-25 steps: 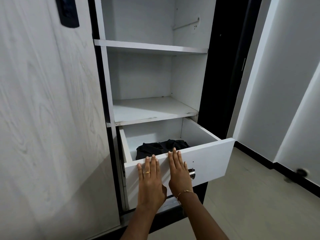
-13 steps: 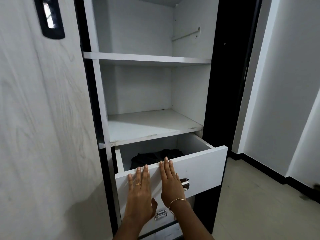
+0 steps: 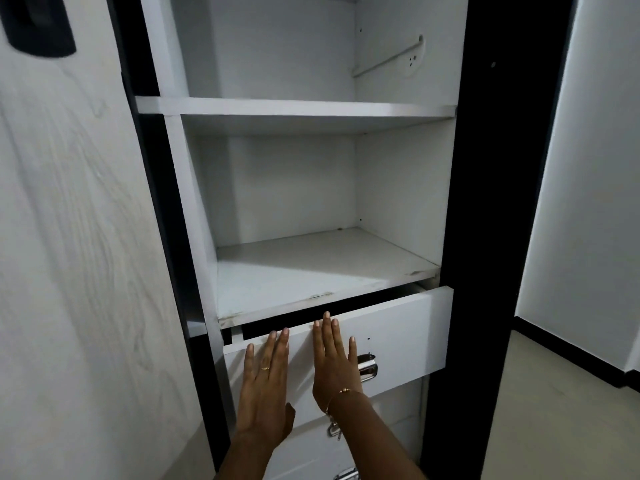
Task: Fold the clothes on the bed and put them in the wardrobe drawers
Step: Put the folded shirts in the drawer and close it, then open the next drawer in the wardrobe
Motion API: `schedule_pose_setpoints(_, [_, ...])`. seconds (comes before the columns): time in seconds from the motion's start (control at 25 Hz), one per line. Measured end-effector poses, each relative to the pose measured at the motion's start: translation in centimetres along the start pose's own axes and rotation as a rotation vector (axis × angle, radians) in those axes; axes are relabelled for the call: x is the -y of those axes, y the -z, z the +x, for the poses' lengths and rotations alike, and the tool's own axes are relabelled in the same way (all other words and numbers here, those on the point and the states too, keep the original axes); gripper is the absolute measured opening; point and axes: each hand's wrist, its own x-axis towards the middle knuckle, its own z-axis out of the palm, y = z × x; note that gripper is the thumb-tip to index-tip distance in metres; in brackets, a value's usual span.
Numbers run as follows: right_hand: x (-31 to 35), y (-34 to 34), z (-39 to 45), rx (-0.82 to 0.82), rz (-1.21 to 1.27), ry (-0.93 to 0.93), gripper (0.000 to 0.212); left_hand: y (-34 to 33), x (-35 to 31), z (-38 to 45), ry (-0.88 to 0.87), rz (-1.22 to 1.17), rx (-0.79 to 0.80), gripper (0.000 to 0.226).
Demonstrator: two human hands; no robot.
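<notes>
The white top drawer (image 3: 408, 337) of the wardrobe stands only slightly out, a dark gap showing above its front. My left hand (image 3: 265, 386) and my right hand (image 3: 337, 362) press flat on the drawer front with straight fingers, side by side, left of its chrome handle (image 3: 367, 368). The black clothes inside the drawer are hidden from view.
Two bare white shelves (image 3: 311, 268) sit above the drawer. More drawers with chrome handles (image 3: 334, 429) lie below it. The wardrobe's white door (image 3: 76, 271) stands at the left, a black frame post (image 3: 485, 237) at the right, and pale floor (image 3: 568, 417) beyond.
Both hands have pushed the drawer inward; it went from well open with black clothes visible to nearly closed. The view moved closer to the wardrobe.
</notes>
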Motion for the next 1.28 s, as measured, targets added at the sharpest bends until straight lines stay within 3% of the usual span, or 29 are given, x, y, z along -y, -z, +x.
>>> schedule_pose_setpoints(0.32, [0.0,-1.0,3.9,0.015,-0.05,0.035,0.079,-0.3,1.4,2.9,0.05,0.343,0.134,0.107])
schedule_pose_setpoints(0.4, [0.0,-1.1,4.4,0.016,-0.057,0.039,0.08,-0.8,1.7,3.2,0.05,0.336,0.131,0.112])
schedule_pose_setpoints(0.52, [0.0,-1.5,5.0,0.012,-0.053,0.042,0.08,-1.8,2.5,3.9,0.041,0.243,-0.006,0.139])
schedule_pose_setpoints(0.6, [0.0,-2.1,5.4,-0.003,-0.041,0.036,0.081,-2.2,2.8,4.0,0.031,0.209,0.001,0.15])
schedule_pose_setpoints(0.84, [-0.1,-3.7,6.0,-0.038,-0.03,0.026,0.08,-3.2,3.5,4.8,0.019,0.217,-0.008,0.156])
schedule_pose_setpoints(1.12, [-0.7,-3.0,5.4,-0.025,-0.026,0.063,0.082,-2.2,2.4,4.7,0.083,0.311,0.112,0.135])
schedule_pose_setpoints(1.28, [-2.7,-0.5,2.5,-0.002,-0.075,0.068,0.079,0.5,0.2,3.2,0.092,0.413,0.298,0.107])
